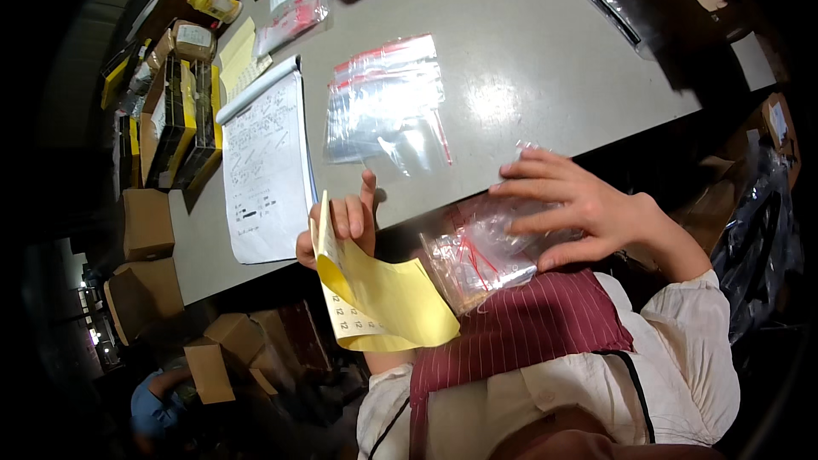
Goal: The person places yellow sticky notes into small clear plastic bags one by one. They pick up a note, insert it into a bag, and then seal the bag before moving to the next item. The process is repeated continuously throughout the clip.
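Note:
In my left hand [352, 217] is a curling yellow-backed sheet of white stickers [396, 302]. My fingers close round its upper end while the index finger points up. My right hand [579, 209] has its fingers spread over a crinkled clear plastic bag [477, 260] with red lines on it. That bag lies at the table's near edge, against my maroon striped apron [520, 324]. Just beyond my hands, a fanned stack of clear zip bags [388, 106] with red strips rests on the grey table [520, 51].
An open notebook [268, 170] with handwriting lies left of the zip bags. Further left stand black-and-yellow boxes [183, 119] and a yellow bottle [213, 4]. A black pen [609, 10] is at the far right. Cardboard boxes [209, 366] and a person in blue [158, 405] are at lower left.

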Demonstrator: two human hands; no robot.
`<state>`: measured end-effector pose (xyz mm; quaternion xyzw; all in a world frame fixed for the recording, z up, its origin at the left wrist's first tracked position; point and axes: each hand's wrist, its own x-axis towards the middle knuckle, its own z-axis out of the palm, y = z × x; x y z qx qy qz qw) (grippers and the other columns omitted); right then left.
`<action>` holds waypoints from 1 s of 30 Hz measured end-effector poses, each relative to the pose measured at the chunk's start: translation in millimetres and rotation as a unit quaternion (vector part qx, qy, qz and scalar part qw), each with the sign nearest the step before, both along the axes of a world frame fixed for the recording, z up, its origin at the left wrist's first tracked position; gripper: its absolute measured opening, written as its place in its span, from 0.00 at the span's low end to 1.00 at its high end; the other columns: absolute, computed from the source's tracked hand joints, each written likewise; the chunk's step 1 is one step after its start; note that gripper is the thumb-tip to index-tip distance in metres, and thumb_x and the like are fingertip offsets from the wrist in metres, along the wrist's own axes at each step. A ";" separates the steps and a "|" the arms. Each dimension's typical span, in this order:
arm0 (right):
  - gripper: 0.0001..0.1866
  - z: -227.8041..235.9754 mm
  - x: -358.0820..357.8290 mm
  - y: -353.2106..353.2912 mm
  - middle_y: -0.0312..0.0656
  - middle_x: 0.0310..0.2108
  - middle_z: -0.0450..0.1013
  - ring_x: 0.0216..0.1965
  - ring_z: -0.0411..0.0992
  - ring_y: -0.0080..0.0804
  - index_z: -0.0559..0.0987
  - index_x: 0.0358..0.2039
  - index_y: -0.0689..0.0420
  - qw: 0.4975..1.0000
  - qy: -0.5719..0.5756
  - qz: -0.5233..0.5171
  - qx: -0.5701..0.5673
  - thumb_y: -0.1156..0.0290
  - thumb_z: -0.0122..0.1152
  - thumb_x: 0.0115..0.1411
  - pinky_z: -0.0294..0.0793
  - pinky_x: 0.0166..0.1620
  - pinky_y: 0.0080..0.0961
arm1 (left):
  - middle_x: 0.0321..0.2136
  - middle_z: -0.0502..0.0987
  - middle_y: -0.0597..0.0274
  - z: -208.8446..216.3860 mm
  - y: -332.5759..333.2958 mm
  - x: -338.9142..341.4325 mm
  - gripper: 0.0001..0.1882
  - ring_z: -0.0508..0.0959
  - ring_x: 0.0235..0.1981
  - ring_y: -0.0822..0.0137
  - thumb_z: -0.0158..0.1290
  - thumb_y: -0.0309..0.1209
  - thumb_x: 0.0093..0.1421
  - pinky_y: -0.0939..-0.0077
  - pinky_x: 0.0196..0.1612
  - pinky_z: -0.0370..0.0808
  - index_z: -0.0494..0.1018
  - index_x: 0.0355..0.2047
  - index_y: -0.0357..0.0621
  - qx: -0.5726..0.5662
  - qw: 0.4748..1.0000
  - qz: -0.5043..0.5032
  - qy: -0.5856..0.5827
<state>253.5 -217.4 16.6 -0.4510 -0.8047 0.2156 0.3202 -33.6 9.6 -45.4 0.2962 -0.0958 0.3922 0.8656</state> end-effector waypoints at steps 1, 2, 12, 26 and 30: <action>0.19 2.4 -6.6 1.8 0.55 0.59 0.72 0.63 0.67 0.55 0.86 0.40 0.59 0.998 0.060 0.005 0.031 0.55 0.67 0.60 0.63 0.66 0.51 | 0.27 0.80 0.62 7.3 0.1 3.9 0.13 0.80 0.33 0.65 0.49 0.40 0.62 0.50 0.76 0.41 0.77 0.27 0.46 0.004 1.000 -0.012 0.008; 0.17 4.5 -8.8 5.6 0.54 0.57 0.74 0.60 0.70 0.53 0.86 0.39 0.59 0.996 0.084 0.003 0.040 0.58 0.67 0.60 0.67 0.63 0.48 | 0.27 0.80 0.62 4.4 -0.1 2.7 0.13 0.80 0.33 0.65 0.50 0.40 0.62 0.50 0.76 0.42 0.77 0.28 0.46 0.001 1.000 -0.009 0.008; 0.15 -9.8 -39.3 91.6 0.43 0.38 0.73 0.43 0.74 0.40 0.80 0.42 0.60 0.957 -0.160 -0.146 0.196 0.62 0.67 0.60 0.76 0.47 0.34 | 0.28 0.79 0.59 1.2 6.9 -2.7 0.14 0.78 0.33 0.64 0.46 0.39 0.60 0.55 0.74 0.49 0.76 0.27 0.44 -0.006 0.999 0.022 0.022; 0.14 -3.9 84.2 116.8 0.45 0.50 0.79 0.51 0.77 0.43 0.83 0.47 0.60 0.930 -0.241 -0.216 0.176 0.73 0.67 0.61 0.77 0.52 0.37 | 0.18 0.74 0.53 38.6 -15.6 9.6 0.11 0.78 0.26 0.55 0.46 0.33 0.52 0.47 0.67 0.69 0.70 0.19 0.40 -0.009 0.969 0.137 0.206; 0.18 10.4 77.3 139.4 0.47 0.51 0.78 0.48 0.77 0.46 0.81 0.53 0.58 0.930 -0.165 -0.239 0.224 0.71 0.63 0.63 0.76 0.53 0.37 | 0.27 0.80 0.54 39.8 -28.2 3.3 0.08 0.79 0.28 0.67 0.52 0.25 0.58 0.76 0.36 0.77 0.76 0.32 0.30 -0.011 0.948 0.160 0.274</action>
